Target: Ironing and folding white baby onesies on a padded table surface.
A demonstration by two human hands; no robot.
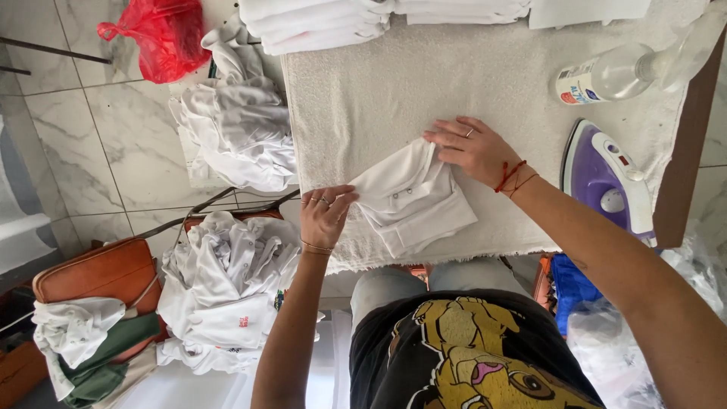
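Ironing surface: a broad table covered with a cream terry-cloth towel [454, 83], filling the upper middle of the view.
Unfolded laundry: a heap of crumpled white garments [227, 291] lies at lower left, and a second crumpled white pile [242, 132] sits just beside the towel's left edge.
Folded stack: neatly folded white clothes [318, 23] rest along the far edge of the towel.
Bag: a tan leather bag [98, 273] lies beside the lower heap.
Iron: a purple and white steam iron [606, 182] rests on the towel's right side.
Bottle: a clear plastic spray bottle [621, 72] lies on its side, above the iron.
Shirt: a small white buttoned shirt [413, 197], partly folded, lies near the towel's near edge, between both hands.
Right hand [473, 148]: fingers spread, palm pressed flat on the shirt's upper right part.
Left hand [324, 216]: fingertips pinch the shirt's left corner.
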